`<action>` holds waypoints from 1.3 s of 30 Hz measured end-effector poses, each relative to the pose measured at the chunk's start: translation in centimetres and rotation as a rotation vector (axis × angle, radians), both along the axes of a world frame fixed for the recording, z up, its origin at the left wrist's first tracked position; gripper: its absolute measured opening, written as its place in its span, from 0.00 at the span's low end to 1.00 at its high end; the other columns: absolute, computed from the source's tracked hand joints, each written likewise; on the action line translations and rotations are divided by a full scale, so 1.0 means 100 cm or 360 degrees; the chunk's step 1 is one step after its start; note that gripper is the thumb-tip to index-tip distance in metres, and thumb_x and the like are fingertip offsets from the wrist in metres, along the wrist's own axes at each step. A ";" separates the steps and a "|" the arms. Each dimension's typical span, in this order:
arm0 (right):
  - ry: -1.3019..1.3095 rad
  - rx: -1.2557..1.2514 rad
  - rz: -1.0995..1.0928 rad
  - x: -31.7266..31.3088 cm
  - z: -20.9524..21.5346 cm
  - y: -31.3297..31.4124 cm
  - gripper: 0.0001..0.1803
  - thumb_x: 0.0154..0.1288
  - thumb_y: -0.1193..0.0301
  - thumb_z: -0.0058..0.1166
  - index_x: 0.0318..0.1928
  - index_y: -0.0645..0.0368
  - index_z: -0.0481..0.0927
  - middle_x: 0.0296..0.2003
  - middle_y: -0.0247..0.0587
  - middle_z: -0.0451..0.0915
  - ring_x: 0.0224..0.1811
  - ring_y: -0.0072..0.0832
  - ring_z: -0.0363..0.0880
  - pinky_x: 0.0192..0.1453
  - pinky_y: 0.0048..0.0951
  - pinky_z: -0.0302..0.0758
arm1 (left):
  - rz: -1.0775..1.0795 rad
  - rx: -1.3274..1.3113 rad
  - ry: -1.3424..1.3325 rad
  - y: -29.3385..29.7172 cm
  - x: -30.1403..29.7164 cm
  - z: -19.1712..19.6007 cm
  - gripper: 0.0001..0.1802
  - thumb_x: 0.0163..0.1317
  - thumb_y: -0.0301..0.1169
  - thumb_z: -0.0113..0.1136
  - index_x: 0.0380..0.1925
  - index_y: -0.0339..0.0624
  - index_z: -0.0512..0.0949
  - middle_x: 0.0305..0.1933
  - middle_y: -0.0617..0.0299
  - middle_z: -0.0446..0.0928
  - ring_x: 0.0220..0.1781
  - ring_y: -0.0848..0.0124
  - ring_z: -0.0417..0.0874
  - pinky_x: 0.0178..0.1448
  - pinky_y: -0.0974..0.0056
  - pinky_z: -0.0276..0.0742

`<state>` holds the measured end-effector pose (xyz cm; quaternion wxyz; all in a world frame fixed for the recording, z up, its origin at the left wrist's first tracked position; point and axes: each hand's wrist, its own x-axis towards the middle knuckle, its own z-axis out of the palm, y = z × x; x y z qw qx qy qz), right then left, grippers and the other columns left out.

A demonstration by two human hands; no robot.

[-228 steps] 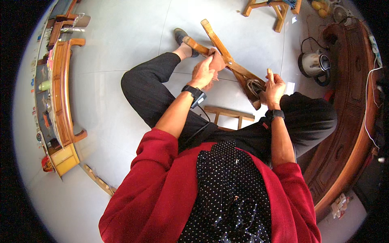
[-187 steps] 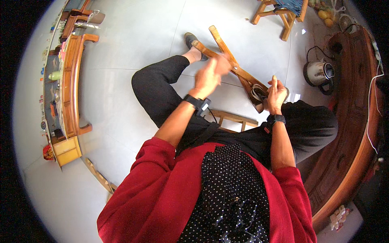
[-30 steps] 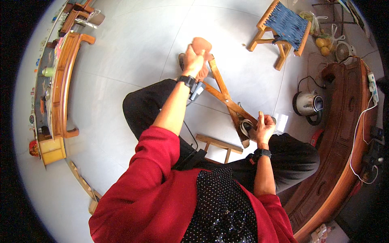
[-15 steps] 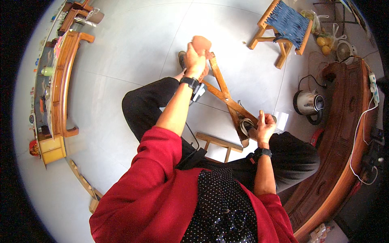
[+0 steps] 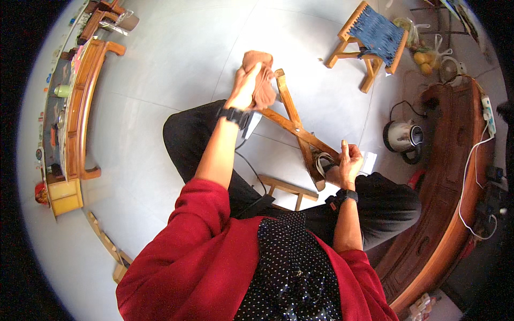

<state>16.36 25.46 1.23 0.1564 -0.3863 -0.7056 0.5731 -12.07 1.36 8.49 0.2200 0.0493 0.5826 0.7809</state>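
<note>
The left hand [image 5: 247,85] clenches a brown cloth [image 5: 262,80] at the far tip of a crossed wooden frame [image 5: 296,130], seemingly wiping it; the right hand [image 5: 347,167] grips the near joint. Next likely calls for rubbing along the slat. Pale tiled floor [image 5: 160,64], blue-seated stool [image 5: 375,40], kettle [image 5: 402,138].

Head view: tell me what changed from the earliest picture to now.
The left hand moved from the middle of the crossed wooden frame out to its far end, where it now presses an orange-brown cloth. The right hand stayed at the near end, keeping its grip on the frame. The person stayed seated.
</note>
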 end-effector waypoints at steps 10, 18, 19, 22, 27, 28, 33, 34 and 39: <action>0.0475 0.0101 0.0008 0.015 0.063 -0.003 0.07 0.70 0.68 0.62 0.40 0.58 0.81 0.34 0.26 0.79 0.35 0.14 0.72 0.40 0.20 0.71 | -0.0903 -0.0426 -0.0261 -0.042 0.115 -0.001 0.39 0.71 0.39 0.57 0.75 0.36 0.52 0.70 0.50 0.68 0.67 0.60 0.75 0.70 0.63 0.70; 0.0355 0.0269 0.1232 0.008 0.085 -0.075 0.66 0.38 0.51 0.81 0.75 0.58 0.55 0.65 0.56 0.67 0.67 0.47 0.68 0.71 0.45 0.66 | -0.1231 -0.0571 -0.0032 -0.002 0.172 0.008 0.29 0.64 0.41 0.65 0.60 0.34 0.74 0.55 0.56 0.80 0.55 0.68 0.80 0.59 0.63 0.76; 0.0284 0.0337 0.1214 0.013 0.081 -0.082 0.58 0.45 0.58 0.80 0.73 0.62 0.59 0.61 0.54 0.73 0.61 0.40 0.74 0.67 0.38 0.71 | -0.1324 -0.0602 0.0148 0.001 0.171 0.014 0.26 0.64 0.39 0.66 0.57 0.33 0.76 0.53 0.57 0.81 0.55 0.70 0.79 0.58 0.65 0.76; 0.0278 -0.0620 0.1145 0.023 0.069 -0.085 0.38 0.55 0.72 0.68 0.67 0.64 0.69 0.43 0.44 0.85 0.43 0.26 0.81 0.51 0.28 0.78 | -0.1490 -0.0933 0.0452 -0.011 0.146 0.029 0.22 0.63 0.40 0.68 0.50 0.36 0.81 0.45 0.58 0.83 0.46 0.71 0.80 0.49 0.65 0.78; -0.0151 -0.0786 0.1265 0.032 0.060 -0.088 0.24 0.62 0.72 0.64 0.57 0.63 0.75 0.45 0.37 0.82 0.45 0.25 0.79 0.50 0.28 0.78 | -0.0084 -0.2033 0.1060 -0.033 0.076 0.011 0.31 0.60 0.38 0.69 0.62 0.44 0.74 0.70 0.41 0.62 0.70 0.47 0.68 0.70 0.47 0.68; -0.0226 -0.0681 0.1262 0.034 0.058 -0.091 0.23 0.62 0.69 0.64 0.56 0.62 0.75 0.44 0.39 0.83 0.45 0.27 0.80 0.51 0.30 0.78 | -0.0288 -0.2068 0.0848 -0.037 0.061 0.004 0.28 0.61 0.37 0.66 0.61 0.46 0.75 0.70 0.41 0.61 0.70 0.45 0.67 0.71 0.47 0.68; -0.0485 0.0554 0.1473 0.042 0.037 -0.084 0.21 0.61 0.63 0.64 0.50 0.61 0.78 0.42 0.51 0.85 0.44 0.38 0.85 0.49 0.36 0.80 | -0.0471 -0.2140 0.0918 -0.041 0.049 -0.033 0.16 0.66 0.33 0.53 0.52 0.49 0.83 0.62 0.37 0.67 0.55 0.40 0.79 0.62 0.48 0.76; -0.0501 0.0454 0.1341 0.041 0.032 -0.078 0.20 0.62 0.64 0.63 0.50 0.62 0.78 0.41 0.52 0.85 0.43 0.38 0.85 0.47 0.36 0.81 | -0.0419 -0.2089 0.0888 -0.041 0.052 -0.037 0.17 0.65 0.31 0.54 0.52 0.48 0.83 0.60 0.37 0.68 0.55 0.41 0.79 0.61 0.48 0.76; -0.0437 0.0147 0.0703 0.027 0.035 -0.050 0.19 0.61 0.70 0.61 0.51 0.67 0.76 0.41 0.54 0.84 0.43 0.43 0.84 0.46 0.40 0.80 | -0.0558 -0.1919 0.0956 -0.039 0.065 -0.032 0.19 0.61 0.27 0.57 0.54 0.46 0.81 0.51 0.41 0.78 0.55 0.48 0.81 0.58 0.52 0.78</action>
